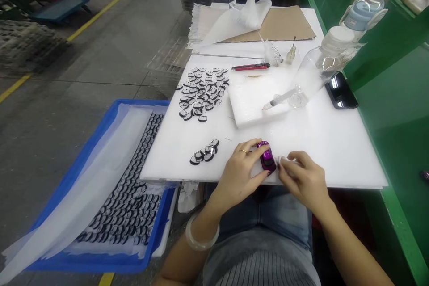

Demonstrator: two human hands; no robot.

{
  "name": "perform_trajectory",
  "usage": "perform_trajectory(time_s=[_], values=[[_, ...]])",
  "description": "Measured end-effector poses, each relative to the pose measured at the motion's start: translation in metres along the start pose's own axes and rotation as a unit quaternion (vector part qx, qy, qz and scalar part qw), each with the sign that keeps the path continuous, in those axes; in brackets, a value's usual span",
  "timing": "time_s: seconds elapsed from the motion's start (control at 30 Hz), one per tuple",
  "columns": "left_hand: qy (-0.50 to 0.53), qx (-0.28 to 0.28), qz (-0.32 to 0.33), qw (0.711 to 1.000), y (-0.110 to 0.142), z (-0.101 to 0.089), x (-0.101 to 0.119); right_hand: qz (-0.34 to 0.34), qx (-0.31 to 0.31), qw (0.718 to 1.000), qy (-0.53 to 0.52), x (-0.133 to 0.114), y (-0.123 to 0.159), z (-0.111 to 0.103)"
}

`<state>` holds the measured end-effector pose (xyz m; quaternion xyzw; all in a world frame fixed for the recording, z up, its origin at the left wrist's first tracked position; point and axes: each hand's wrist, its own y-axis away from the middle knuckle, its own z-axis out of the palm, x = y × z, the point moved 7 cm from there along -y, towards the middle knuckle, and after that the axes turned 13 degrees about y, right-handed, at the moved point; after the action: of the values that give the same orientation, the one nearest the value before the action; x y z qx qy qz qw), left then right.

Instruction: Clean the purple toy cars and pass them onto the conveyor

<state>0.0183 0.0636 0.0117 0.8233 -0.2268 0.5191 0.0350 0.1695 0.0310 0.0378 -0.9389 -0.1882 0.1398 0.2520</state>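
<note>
Near the front edge of the white table, my left hand (238,173) is closed around a small purple toy car (267,155), its thumb and fingers at the two ends. My right hand (303,178) pinches a small wad of white cloth or tissue (280,159) right beside the car's right side. To the left lies a small group of black-edged clear pieces (205,152), shaped like little windows. Farther back, a larger scatter of the same pieces (201,93) covers the table's left part.
A white foam slab (246,109) has a syringe (279,99) resting on it. Behind stand a clear bottle (317,69), a red cutter knife (250,67), a small vial (291,56) and cardboard (288,22). A phone (341,90) lies at right; a blue tray (90,143) of pieces sits lower left.
</note>
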Motion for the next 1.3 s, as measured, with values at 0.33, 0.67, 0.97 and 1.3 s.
perform_trajectory(time_s=[0.33, 0.67, 0.97, 1.3], values=[[0.031, 0.078, -0.066, 0.994, -0.004, -0.004, -0.003, 0.178, 0.067, 0.971, 0.144, 0.08, -0.022, -0.038], [0.065, 0.157, -0.036, 0.985, 0.008, -0.018, -0.012, 0.091, -0.033, 0.994, 0.043, 0.004, -0.013, 0.019], [-0.062, 0.155, 0.008, 0.986, 0.013, -0.013, -0.009, 0.486, -0.047, 0.845, 0.219, 0.248, 0.137, -0.109], [-0.088, 0.154, 0.043, 0.983, 0.013, -0.011, -0.007, 0.433, -0.025, 0.857, 0.28, 0.273, 0.204, -0.184]])
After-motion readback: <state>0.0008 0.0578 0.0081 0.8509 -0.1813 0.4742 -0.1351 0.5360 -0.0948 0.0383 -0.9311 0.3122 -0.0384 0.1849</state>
